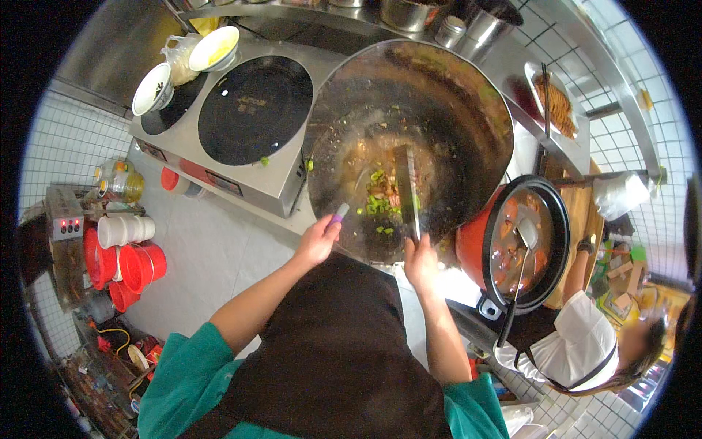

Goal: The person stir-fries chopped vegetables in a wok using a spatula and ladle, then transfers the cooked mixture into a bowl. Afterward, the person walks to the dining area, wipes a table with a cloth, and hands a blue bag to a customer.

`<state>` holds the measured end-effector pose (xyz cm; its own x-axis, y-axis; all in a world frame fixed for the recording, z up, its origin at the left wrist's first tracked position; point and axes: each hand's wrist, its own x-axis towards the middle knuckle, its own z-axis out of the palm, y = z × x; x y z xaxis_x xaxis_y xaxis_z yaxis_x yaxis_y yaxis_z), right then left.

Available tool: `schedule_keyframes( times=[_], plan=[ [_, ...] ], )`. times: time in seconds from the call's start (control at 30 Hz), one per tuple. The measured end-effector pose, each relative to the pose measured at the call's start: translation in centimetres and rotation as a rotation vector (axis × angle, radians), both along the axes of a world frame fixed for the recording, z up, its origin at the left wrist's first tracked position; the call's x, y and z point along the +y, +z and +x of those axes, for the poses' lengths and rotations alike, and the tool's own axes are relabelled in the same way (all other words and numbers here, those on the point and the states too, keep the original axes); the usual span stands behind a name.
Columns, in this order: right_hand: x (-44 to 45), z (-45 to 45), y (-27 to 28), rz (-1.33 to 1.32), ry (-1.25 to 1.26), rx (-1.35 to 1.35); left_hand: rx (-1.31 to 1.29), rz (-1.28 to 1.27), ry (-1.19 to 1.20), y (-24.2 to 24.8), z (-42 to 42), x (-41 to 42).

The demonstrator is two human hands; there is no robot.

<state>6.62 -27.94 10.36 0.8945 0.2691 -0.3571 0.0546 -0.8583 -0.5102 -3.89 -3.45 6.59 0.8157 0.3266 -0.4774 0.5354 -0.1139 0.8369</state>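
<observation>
A large, deep metal wok [466, 93] stands before me, with chopped green pepper pieces [378, 206] and some liquid at its bottom. In my left hand [319, 240], at the wok's near left rim, is a small tool with a purple handle [335, 218]; its kind cannot be told. My right hand [421, 263] grips the near end of a long, flat metal blade, perhaps a cleaver [406, 186], which reaches over the pepper pieces. Whether the blade touches the food is not clear.
Left of the wok is a steel double cooktop [285, 186] with bowls [153, 90] at its far left. A red pot [473, 241] with reddish-brown broth and a ladle [527, 233] stands right. A co-worker [581, 340] is beyond it. A plate of brown food [556, 107] sits upper right.
</observation>
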Motion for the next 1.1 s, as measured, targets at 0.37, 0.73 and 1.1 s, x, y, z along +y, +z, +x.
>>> schedule_keyframes(
  times=[0.37, 0.73, 1.1],
  plan=[
    [1.7, -0.6, 1.4, -0.022, 0.142, -0.048, -0.074, -0.159, 0.135, 0.9, -2.0, -1.6],
    [-4.4, -1.7, 2.4, 0.188, 0.202, -0.202, -0.06, -0.343, 0.309, 2.5, -3.1, -1.2],
    [-2.7, 1.0, -0.8, -0.101, 0.329, -0.302, -0.14, -0.286, 0.315, -1.5, -0.5, 0.1]
  ],
)
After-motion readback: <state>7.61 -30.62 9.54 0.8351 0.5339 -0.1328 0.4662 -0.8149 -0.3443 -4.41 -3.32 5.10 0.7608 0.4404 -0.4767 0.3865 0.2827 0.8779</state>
